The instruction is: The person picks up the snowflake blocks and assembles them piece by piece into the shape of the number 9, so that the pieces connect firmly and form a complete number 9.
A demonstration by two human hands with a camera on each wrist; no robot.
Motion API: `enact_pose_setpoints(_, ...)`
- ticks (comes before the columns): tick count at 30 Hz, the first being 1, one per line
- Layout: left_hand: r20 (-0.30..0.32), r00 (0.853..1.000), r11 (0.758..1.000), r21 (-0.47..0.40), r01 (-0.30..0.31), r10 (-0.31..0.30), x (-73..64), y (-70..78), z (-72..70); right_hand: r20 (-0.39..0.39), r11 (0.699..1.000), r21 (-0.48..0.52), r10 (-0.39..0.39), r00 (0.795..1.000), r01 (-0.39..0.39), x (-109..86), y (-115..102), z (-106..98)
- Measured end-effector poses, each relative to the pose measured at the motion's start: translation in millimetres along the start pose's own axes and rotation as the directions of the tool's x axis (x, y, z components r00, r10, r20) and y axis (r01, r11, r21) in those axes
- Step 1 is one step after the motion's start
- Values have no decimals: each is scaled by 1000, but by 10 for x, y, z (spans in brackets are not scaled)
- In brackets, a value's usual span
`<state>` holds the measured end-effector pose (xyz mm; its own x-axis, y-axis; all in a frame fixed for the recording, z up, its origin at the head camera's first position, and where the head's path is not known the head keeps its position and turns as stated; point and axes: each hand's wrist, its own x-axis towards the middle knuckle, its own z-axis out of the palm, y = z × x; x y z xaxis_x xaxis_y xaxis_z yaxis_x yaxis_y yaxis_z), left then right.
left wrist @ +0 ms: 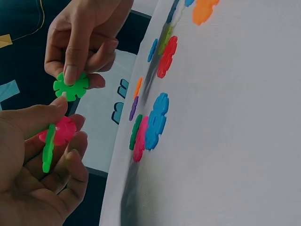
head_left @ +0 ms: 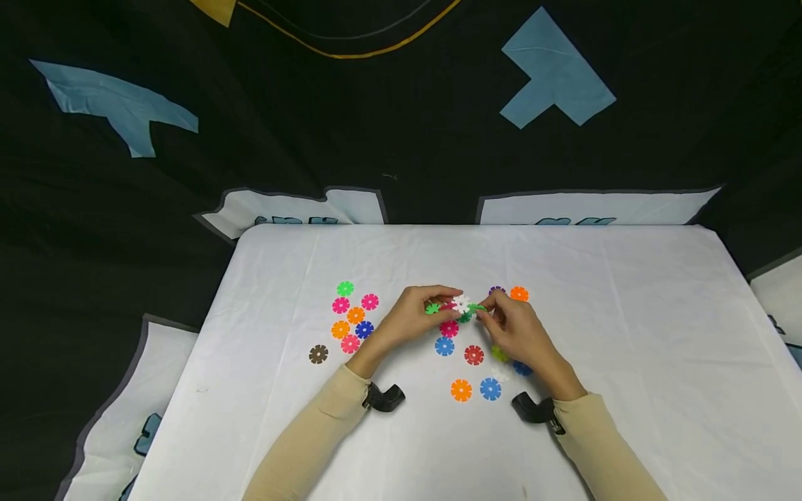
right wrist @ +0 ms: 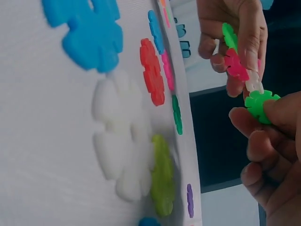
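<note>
Above the table my left hand (head_left: 410, 314) pinches a short chain of notched plastic flower discs. In the right wrist view the chain runs from a green disc (right wrist: 229, 35) through a pink disc (right wrist: 235, 65) to a white disc (right wrist: 254, 82). My right hand (head_left: 519, 334) holds another bright green disc (left wrist: 71, 87) between thumb and fingers. That disc meets the white one's edge; how deeply their notches sit together I cannot tell. From the left wrist camera, the white disc is mostly hidden by my left fingers.
Loose discs lie flat on the white-covered table (head_left: 658, 348). To the left is a cluster with a brown disc (head_left: 318, 354) and a blue disc (head_left: 364, 330). Below my hands lie a red disc (head_left: 473, 355) and an orange disc (head_left: 461, 390). A dark curtain (head_left: 401, 139) hangs behind.
</note>
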<state>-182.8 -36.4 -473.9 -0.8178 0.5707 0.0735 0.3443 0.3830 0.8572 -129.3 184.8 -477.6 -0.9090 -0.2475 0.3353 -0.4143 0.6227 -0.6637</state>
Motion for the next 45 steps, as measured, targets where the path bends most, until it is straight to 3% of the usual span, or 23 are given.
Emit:
enact_pose_setpoints(9,-16,999,998,51,-41,41,20,40,40,-91,985,-47,-168,982,165,-17,32,77)
enact_pose_setpoints(15,-9,999,999,24,-35,35,32,54,50,-99,988,-12,-156,983,155,-20,33,58)
enact_pose_setpoints(20,4,1000,999,-31,-29,29,44,56,26,34,998,-3,-60,998,60,14,43,-76)
enact_pose_setpoints(22,5,999,998,-49,-40,41,46,51,12,67,999,-54,8,998,-4,18,92,-153)
enact_pose_setpoints(27,40,997,994,-94,-61,65,34,16,-20,23,957,-260,139,990,-128,-39,381,-274)
enact_pose_setpoints(30,76,994,989,-132,-66,77,27,-2,-29,18,927,-339,178,984,-162,-87,538,-279)
enact_pose_setpoints(38,119,992,981,-191,-29,52,10,-18,-34,-12,929,-339,154,988,-149,-72,606,-250)
enact_pose_setpoints(41,121,992,979,-204,-5,30,3,-14,-40,-19,915,-340,225,974,-218,-63,591,-256)
enact_pose_setpoints(45,121,992,976,-217,-3,30,11,-12,-42,-15,880,-333,354,935,-339,-66,566,-286)
